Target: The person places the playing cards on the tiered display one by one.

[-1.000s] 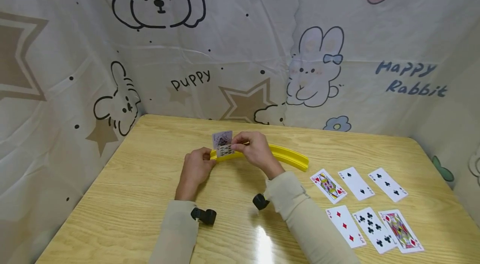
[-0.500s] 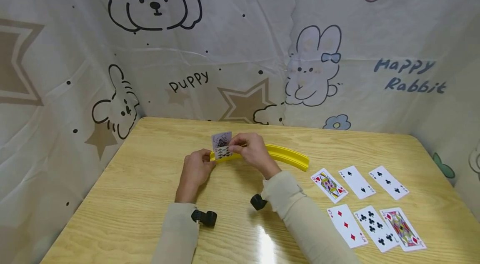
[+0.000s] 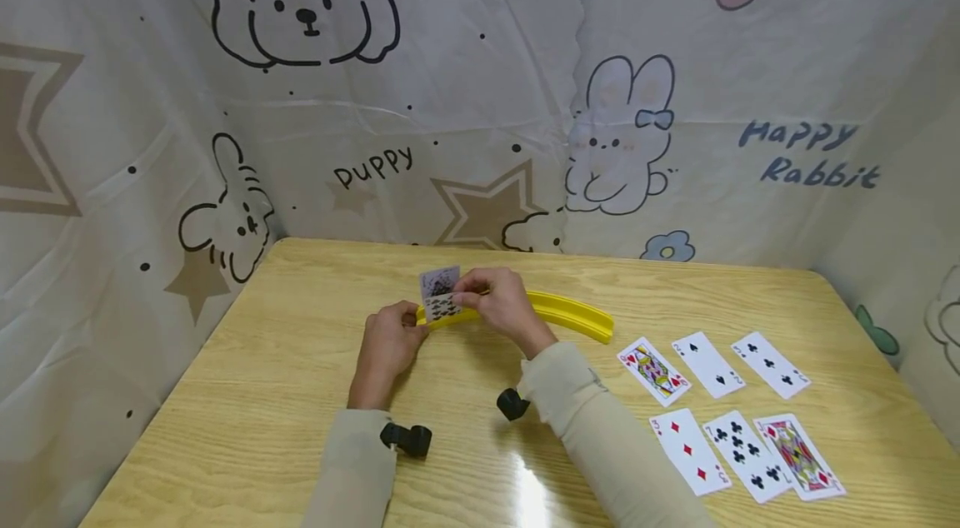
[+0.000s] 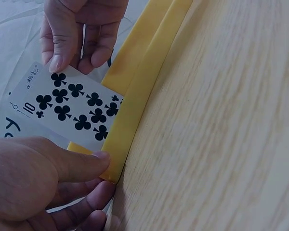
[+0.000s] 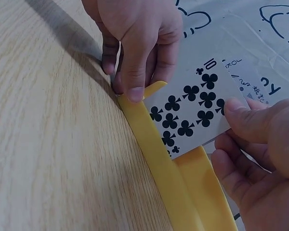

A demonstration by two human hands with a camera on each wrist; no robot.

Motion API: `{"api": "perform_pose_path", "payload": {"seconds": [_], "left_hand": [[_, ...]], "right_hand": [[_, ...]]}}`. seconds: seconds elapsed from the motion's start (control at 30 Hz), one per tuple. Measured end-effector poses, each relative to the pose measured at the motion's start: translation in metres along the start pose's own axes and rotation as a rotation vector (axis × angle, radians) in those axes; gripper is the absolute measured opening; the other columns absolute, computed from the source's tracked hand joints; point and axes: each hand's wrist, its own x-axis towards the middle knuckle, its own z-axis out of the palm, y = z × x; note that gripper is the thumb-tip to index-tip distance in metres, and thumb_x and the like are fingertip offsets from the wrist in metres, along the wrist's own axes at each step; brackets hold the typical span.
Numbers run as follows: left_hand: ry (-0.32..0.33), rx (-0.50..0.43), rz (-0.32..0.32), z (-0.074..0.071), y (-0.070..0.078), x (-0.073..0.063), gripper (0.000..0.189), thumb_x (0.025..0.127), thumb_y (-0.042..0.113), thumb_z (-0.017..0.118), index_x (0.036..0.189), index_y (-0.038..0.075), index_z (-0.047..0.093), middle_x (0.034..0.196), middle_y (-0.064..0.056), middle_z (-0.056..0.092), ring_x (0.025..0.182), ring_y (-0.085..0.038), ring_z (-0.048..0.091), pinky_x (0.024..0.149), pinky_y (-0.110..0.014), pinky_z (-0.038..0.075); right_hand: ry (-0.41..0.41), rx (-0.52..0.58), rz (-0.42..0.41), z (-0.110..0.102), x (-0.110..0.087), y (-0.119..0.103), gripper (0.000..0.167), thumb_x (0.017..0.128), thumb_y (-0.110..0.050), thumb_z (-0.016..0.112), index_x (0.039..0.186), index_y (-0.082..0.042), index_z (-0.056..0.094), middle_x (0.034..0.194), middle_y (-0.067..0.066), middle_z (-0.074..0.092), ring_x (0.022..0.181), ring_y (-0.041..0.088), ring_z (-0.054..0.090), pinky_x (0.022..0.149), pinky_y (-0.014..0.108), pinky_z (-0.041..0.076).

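- Pale wood-grain tabletop (image 3: 247, 395), six white playing cards (image 3: 738, 445) nearest, at right.
- Left hand (image 3: 392, 341), grip closed, pinches one end of the curved yellow rack (image 3: 573, 318).
- Right hand (image 3: 501, 303), grip closed, pinches the white ten-of-clubs card (image 4: 82, 108), lower edge inside the rack.

The left hand (image 3: 390, 338) is gripping the left end of a curved yellow rack (image 3: 573, 315), while the right hand (image 3: 501, 305) is pinching a dark-pipped card (image 3: 439, 308) standing before another card (image 3: 438, 281). Six face-up cards (image 3: 747, 457) are lying on the wooden table (image 3: 255, 395), right of the rack.
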Motion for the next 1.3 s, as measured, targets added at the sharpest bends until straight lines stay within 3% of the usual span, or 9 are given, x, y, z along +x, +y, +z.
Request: {"api": "perform_pose_path", "payload": {"seconds": [0.23, 0.47, 1.03, 1.3], "left_hand": [[0.015, -0.018, -0.008, 0.003, 0.0, -0.002, 0.032, 0.087, 0.006, 0.077, 0.116, -0.004, 0.069, 0.101, -0.014, 0.072, 0.094, -0.027, 0.068, 0.083, -0.043, 0.053], [0.027, -0.02, -0.018, 0.005, -0.002, -0.002, 0.034, 0.087, 0.007, 0.078, 0.118, -0.004, 0.069, 0.103, -0.015, 0.072, 0.096, -0.027, 0.068, 0.084, -0.044, 0.053], [0.007, -0.009, -0.049, 0.004, 0.0, 0.0, 0.032, 0.088, 0.009, 0.077, 0.118, -0.002, 0.069, 0.104, -0.013, 0.071, 0.097, -0.025, 0.066, 0.084, -0.043, 0.053], [0.005, -0.005, -0.039, 0.004, -0.001, 0.001, 0.032, 0.088, 0.008, 0.077, 0.117, -0.002, 0.069, 0.103, -0.013, 0.07, 0.096, -0.025, 0.065, 0.083, -0.042, 0.053]], "right_hand": [[-0.006, -0.03, -0.002, -0.005, -0.003, 0.001, 0.018, 0.089, -0.011, 0.077, 0.106, -0.005, 0.074, 0.092, 0.001, 0.07, 0.085, 0.017, 0.065, 0.074, 0.031, 0.054], [0.017, -0.06, 0.039, -0.015, -0.012, 0.001, 0.021, 0.089, -0.017, 0.078, 0.105, -0.003, 0.073, 0.093, -0.001, 0.069, 0.086, 0.017, 0.064, 0.075, 0.033, 0.054], [0.057, -0.123, -0.002, -0.064, -0.055, 0.017, 0.021, 0.089, -0.013, 0.077, 0.104, 0.0, 0.073, 0.096, 0.003, 0.071, 0.086, 0.019, 0.066, 0.073, 0.032, 0.055], [0.059, -0.159, 0.048, -0.079, -0.069, 0.027, 0.024, 0.089, -0.014, 0.077, 0.108, 0.001, 0.073, 0.101, 0.005, 0.07, 0.087, 0.019, 0.065, 0.072, 0.031, 0.055]]}}
